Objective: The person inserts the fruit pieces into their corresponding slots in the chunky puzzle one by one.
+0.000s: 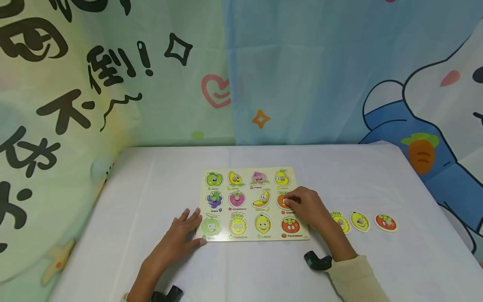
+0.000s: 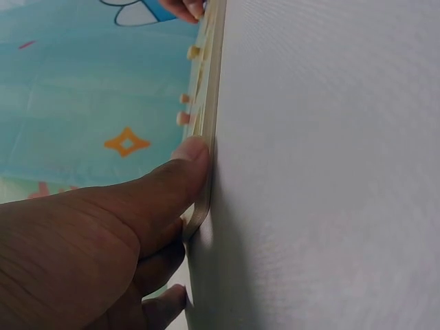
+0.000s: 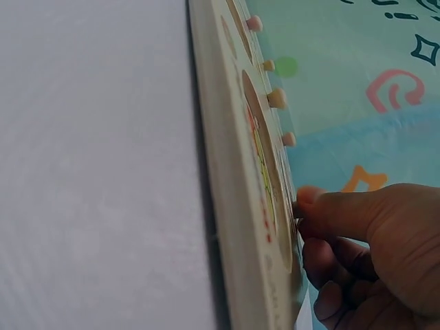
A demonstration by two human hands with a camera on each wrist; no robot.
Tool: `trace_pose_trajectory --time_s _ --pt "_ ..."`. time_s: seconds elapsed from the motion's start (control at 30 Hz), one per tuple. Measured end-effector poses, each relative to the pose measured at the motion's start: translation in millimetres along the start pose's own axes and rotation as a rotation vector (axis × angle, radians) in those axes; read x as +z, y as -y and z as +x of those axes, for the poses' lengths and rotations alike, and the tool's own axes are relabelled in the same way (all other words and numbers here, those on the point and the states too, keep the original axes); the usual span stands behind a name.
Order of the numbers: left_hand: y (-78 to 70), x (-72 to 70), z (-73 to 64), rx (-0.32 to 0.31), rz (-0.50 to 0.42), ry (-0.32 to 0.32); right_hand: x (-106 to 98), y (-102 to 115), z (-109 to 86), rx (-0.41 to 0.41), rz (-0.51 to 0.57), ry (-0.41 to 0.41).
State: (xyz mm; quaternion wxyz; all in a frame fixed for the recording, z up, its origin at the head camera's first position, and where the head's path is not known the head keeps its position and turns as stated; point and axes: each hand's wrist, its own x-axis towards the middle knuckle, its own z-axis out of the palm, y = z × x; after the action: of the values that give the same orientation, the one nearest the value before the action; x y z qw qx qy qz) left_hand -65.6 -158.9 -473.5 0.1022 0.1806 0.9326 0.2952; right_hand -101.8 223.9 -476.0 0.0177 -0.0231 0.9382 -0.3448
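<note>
Fruit board point(image 1: 225, 216) lies on the white table point(image 1: 264, 270), head view; left hand point(image 1: 181, 235) at its left edge, fingers apart; right hand point(image 1: 307, 205) pinches the orange piece point(image 1: 281, 200); left wrist: thumb point(image 2: 180, 165) against board edge; right wrist: thumb and finger clamped together.

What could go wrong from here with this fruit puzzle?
The orange piece, pinched by the right hand, might slip or end up crooked in its slot. The right forearm is right beside the loose pineapple piece, so it could nudge it. And the puzzle board could shift if the left hand, at its near-left corner, lets go.
</note>
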Motion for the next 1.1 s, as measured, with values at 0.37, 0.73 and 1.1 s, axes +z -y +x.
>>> trace_pose_trajectory --time_s 0.37,0.73,1.1 --pt "-0.5 -0.1 -0.5 0.017 0.012 0.001 -6 0 -6.3 0.017 0.031 0.000" --pt "2.1 2.2 -0.3 0.018 0.026 0.012 -25 -16 -25.7 -0.009 0.038 -0.080" --pt "2.1 2.1 0.0 0.002 0.037 0.013 -44 -41 -59.9 0.004 -0.023 -0.190"
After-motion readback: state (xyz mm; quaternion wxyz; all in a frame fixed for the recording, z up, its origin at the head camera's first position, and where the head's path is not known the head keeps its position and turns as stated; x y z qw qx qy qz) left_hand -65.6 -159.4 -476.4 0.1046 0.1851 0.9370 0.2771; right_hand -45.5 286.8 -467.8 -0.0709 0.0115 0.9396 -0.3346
